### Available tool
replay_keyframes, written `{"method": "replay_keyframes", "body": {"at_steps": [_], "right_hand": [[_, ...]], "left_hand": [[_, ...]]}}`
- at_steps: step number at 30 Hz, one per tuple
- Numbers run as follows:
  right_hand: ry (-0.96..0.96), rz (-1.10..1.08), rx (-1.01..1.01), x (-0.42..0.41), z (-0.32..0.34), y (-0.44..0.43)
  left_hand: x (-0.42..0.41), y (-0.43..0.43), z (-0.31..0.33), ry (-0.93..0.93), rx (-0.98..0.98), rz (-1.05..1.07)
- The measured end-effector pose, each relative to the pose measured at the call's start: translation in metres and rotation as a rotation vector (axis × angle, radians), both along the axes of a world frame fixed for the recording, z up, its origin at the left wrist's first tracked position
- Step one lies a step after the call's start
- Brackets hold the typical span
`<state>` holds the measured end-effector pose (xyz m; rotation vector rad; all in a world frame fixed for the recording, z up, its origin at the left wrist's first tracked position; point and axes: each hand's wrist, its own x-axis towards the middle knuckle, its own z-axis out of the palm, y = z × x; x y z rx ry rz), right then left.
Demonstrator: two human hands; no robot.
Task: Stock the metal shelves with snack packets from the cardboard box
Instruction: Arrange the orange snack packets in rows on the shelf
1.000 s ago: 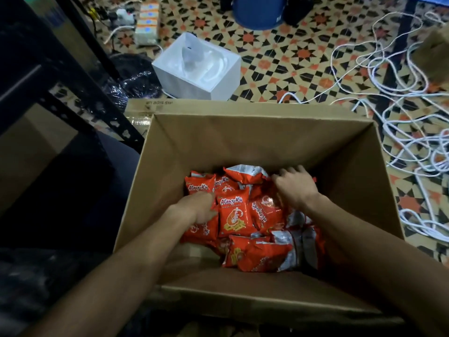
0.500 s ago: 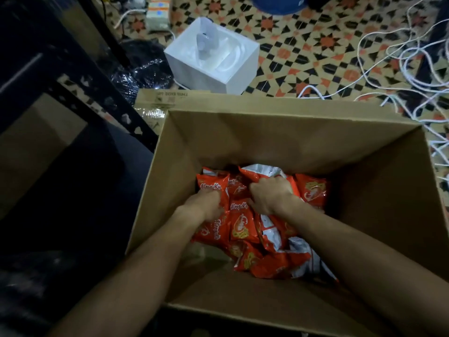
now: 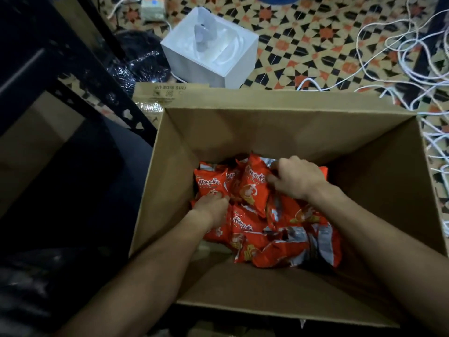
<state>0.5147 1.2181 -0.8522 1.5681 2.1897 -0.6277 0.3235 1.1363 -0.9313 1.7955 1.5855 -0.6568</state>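
A large open cardboard box [image 3: 279,132] fills the middle of the view. Several red-orange snack packets [image 3: 286,242] lie in a heap on its bottom. My left hand [image 3: 211,207] is down in the box at the left of the heap, its fingers closed on the lower edge of a packet [image 3: 210,183]. My right hand [image 3: 295,177] is further back and to the right, gripping the side of an upright packet [image 3: 254,188]. The dark metal shelf frame [image 3: 80,76] stands at the left of the box.
A white box [image 3: 233,66] with a plastic insert sits on the patterned floor just behind the cardboard box. A black plastic bag [image 3: 138,62] lies left of it. White cables [image 3: 413,57] sprawl over the floor at the right.
My right hand moved from the middle of the heap toward the back right and now holds an upright packet. My left hand stayed at the left of the heap. The camera shifted closer.
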Motion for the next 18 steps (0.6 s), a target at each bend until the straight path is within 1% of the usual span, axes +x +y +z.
{"method": "replay_keyframes", "body": {"at_steps": [3, 6, 9, 11, 12, 13, 16, 18], "right_hand": [[0.056, -0.094, 0.032, 0.009, 0.006, 0.0], [0.094, -0.136, 0.025, 0.018, 0.006, -0.003], [0.123, -0.156, 0.054, 0.019, 0.01, -0.005], [0.137, -0.155, 0.07, 0.018, 0.008, -0.007], [0.138, -0.152, 0.074, 0.017, 0.007, -0.008], [0.138, -0.149, 0.074, 0.016, 0.005, -0.009], [0.149, -0.152, 0.071, 0.016, 0.001, -0.01], [0.156, -0.152, 0.071, 0.016, 0.0, -0.008]], "left_hand": [[-0.001, -0.004, -0.001, 0.027, 0.031, -0.04], [-0.003, 0.01, 0.005, -0.02, 0.055, 0.092], [-0.011, 0.032, 0.011, -0.009, 0.287, 0.113], [-0.016, 0.04, 0.01, 0.038, 0.387, 0.101], [-0.019, 0.043, 0.007, 0.05, 0.382, 0.095], [-0.021, 0.046, 0.004, 0.057, 0.337, 0.092], [-0.024, 0.046, -0.005, 0.043, 0.133, 0.13], [-0.021, 0.044, -0.007, 0.047, 0.088, 0.123]]}}
